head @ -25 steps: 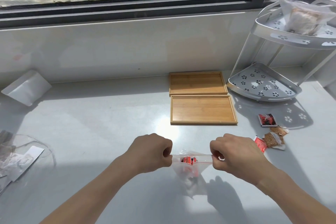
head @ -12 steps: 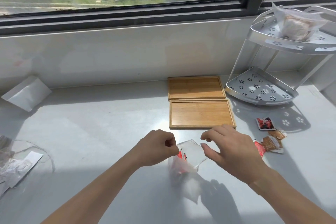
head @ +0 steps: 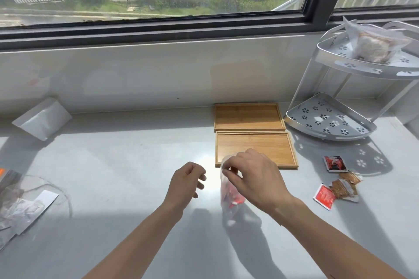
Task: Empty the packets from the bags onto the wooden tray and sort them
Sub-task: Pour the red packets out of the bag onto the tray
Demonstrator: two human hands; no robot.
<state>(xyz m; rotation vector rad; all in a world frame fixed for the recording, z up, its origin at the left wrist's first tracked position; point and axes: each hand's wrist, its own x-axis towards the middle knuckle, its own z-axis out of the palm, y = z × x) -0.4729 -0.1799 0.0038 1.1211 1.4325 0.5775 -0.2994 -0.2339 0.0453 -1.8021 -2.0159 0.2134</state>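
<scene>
A small clear plastic bag (head: 230, 199) with red packets inside hangs just in front of the near wooden tray (head: 256, 146). My right hand (head: 251, 175) pinches the bag's top edge and covers part of it. My left hand (head: 187, 182) hovers a short way to the left of the bag, fingers loosely curled, holding nothing. A second wooden tray (head: 249, 116) lies behind the first; both trays are bare. Loose packets lie on the counter to the right: a red and black one (head: 335, 163), a red one (head: 323, 197) and brown ones (head: 345, 186).
A white two-tier corner rack (head: 328, 120) stands at the back right, with a filled plastic bag (head: 374, 45) on its top shelf. Emptied clear bags and paper (head: 20, 201) lie at the left edge. A white folded packet (head: 43, 118) leans against the wall at the back left.
My left hand has let go of the bag and drawn away to the left. My right hand has lifted the bag by its top toward the near tray.
</scene>
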